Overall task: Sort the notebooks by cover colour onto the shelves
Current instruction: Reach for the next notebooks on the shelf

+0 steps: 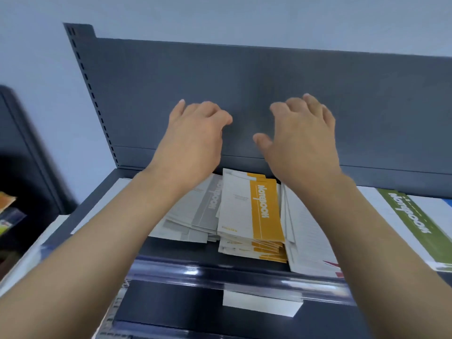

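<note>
head view | shelf [171, 255] holds stacks side by side: grey notebooks [195, 216], orange notebooks [254, 216], white-backed pile [305, 228], green notebook [413, 226] far right | left hand [193, 140], right hand [303, 143] raised above stacks, fingers loose, grasping nothing | dark back panel [244, 77] behind hands

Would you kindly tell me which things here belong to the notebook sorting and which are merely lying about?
Job: grey notebooks, orange notebooks, green notebook, shelf, left hand, right hand.
Lying about: white label on the shelf edge, blurred packets far left.
</note>
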{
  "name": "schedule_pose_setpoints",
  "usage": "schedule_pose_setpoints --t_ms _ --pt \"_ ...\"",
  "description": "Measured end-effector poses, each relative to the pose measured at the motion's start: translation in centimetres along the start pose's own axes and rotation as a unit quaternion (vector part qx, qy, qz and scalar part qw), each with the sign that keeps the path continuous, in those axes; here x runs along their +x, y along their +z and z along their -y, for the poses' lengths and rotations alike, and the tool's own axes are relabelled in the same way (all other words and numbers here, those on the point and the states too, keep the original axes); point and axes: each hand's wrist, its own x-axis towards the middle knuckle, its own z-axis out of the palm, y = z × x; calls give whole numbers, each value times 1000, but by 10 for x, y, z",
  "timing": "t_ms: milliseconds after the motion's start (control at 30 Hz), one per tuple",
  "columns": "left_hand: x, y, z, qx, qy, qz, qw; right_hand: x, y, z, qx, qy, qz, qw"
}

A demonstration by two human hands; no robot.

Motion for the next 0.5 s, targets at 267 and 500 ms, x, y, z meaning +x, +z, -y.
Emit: schedule_pose_setpoints --t_ms 267,500 --pt "-54 -83 -2 131 -86 -128 979 -15 -25 52 203 -181 -58 961" --pt "-158 -165 10 269 -232 -124 927 -55 -17 155 362 -315 -46 876"
